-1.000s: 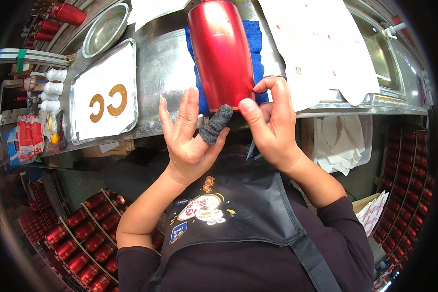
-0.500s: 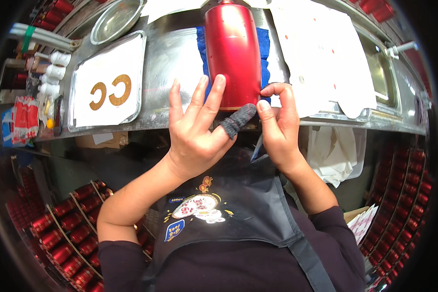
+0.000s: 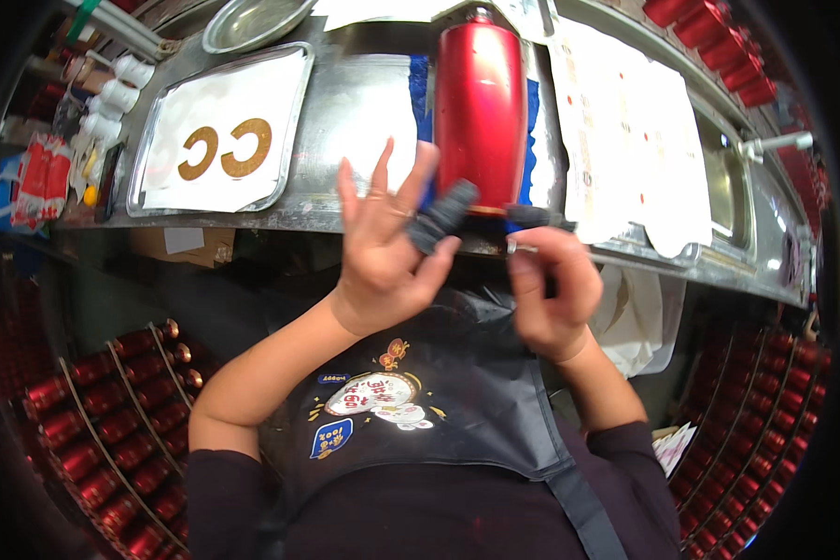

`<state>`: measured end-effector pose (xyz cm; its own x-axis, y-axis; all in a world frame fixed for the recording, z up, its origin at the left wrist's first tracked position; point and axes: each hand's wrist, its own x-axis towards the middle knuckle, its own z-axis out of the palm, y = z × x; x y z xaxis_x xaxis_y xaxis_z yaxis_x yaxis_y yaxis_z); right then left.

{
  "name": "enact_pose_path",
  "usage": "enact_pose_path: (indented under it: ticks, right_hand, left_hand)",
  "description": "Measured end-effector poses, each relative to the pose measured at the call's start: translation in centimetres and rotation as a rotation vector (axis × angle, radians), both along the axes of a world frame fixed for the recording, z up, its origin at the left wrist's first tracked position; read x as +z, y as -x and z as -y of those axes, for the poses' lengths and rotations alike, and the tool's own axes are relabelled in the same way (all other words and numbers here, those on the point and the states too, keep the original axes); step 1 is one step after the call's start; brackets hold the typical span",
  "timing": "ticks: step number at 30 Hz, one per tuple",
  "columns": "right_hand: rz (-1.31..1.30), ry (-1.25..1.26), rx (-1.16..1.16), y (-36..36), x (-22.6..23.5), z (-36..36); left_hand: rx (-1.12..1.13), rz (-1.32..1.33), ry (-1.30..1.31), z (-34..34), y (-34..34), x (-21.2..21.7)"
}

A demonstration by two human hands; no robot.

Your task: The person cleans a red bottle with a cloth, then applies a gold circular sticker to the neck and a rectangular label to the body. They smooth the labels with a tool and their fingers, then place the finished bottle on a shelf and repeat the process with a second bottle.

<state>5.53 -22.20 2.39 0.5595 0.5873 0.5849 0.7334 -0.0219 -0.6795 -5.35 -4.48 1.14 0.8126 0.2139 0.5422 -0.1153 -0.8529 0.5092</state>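
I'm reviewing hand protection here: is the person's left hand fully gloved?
No, the left hand wears a single dark finger cover and is otherwise ungloved.

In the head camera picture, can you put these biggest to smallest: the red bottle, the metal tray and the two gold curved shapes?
1. Metal tray
2. Red bottle
3. Gold curved shapes: they look too alike to rank against each other.

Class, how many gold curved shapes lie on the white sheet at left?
2: the left shape and the right shape, side by side on the white sheet; none looks hidden.
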Motion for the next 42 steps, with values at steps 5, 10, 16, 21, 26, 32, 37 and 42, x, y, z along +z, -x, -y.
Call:
enact_pose_path:
  ticks: [5,10,16,21,26,32,37,42]
  right_hand:
    - [0.065,0.197,0.077,0.8,0.3,-1.0]
    - [-0.189,0.111,-0.015,1.1,-0.6,0.8]
    - [-0.515,0.097,-0.159,1.9,-1.6,1.0]
    - [-0.472,0.118,-0.137,2.0,-2.3,0.6]
    - [-0.362,0.185,-0.127,1.9,-2.3,0.9]
    - [-0.288,0.19,-0.127,1.7,-2.1,0.7]
    - [-0.266,0.2,-0.141,1.5,-1.9,0.6]
    - [-0.128,0.143,-0.129,1.4,-1.3,1.0]
  left_hand:
    - [0.03,0.013,-0.021,-1.6,0.7,-0.9]
    - [-0.133,-0.021,-0.079,-1.3,-2.7,2.2]
    - [-0.268,-0.023,-0.403,-0.6,-6.7,2.1]
    - [-0.104,0.111,0.075,-0.8,-4.1,-1.6]
    - [-0.026,-0.047,0.095,-1.8,-2.5,-2.4]
    - [-0.127,0.116,0.116,-1.7,-4.5,-1.8]
    - [-0.107,0.002,0.304,-1.3,-3.8,-2.1]
    - [-0.119,0.055,0.016,-1.4,-4.2,-1.5]
